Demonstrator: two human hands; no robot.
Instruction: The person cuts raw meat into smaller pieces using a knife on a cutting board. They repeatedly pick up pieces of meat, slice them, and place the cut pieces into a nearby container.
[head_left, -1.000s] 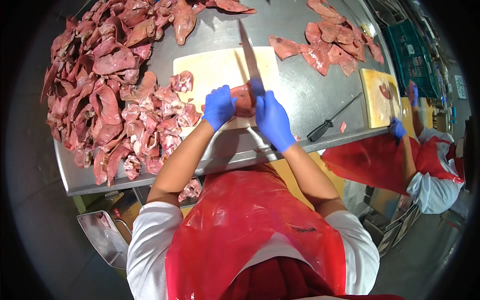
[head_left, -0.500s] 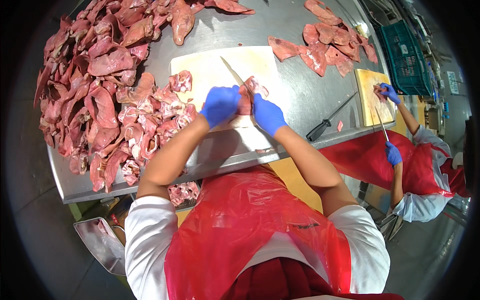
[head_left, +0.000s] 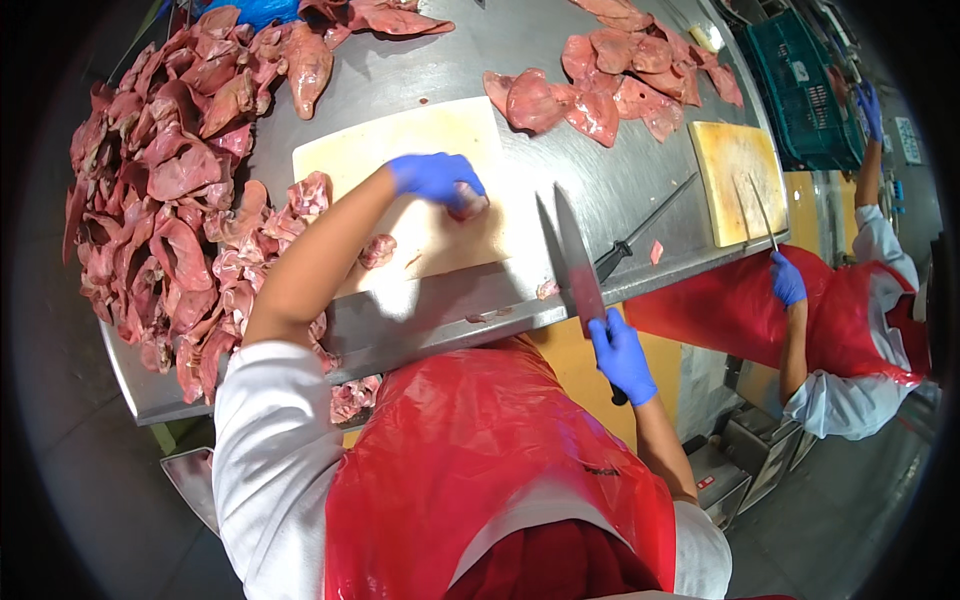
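Nearest the body, below the red apron [head_left: 500, 470], the right hand [head_left: 622, 356] in its blue glove was closed around the dark handle of a knife [head_left: 578, 262], its fingers [head_left: 606, 338] wrapped fully about the grip; the long blade pointed away from the person, up over the front edge of the steel worktop [head_left: 440, 325], clear of the meat. Further in, the left hand [head_left: 436, 178], also gloved in blue, lay on the pale cutting board [head_left: 410, 150] with its fingers curled down over a small piece of meat [head_left: 468, 206], which sat on the right part of the board just under the fingertips; how tightly it was gripped could not be told. A smaller scrap of meat [head_left: 378, 250] lay on the board beside the left forearm. A sharpening steel [head_left: 640, 228] with a dark handle rested at a slant on the worktop to the right of the board, near the knife blade. To the left, a big heap of raw red meat pieces [head_left: 170, 200] covered the worktop and touched the board's left edge. Beyond the board, another cluster of meat pieces [head_left: 600, 90] lay toward the far right. At the right end stood a yellow cutting board [head_left: 735, 170], where another person in a red apron held a thin knife in a blue-gloved hand [head_left: 787, 280], with a green crate [head_left: 800, 80] behind.
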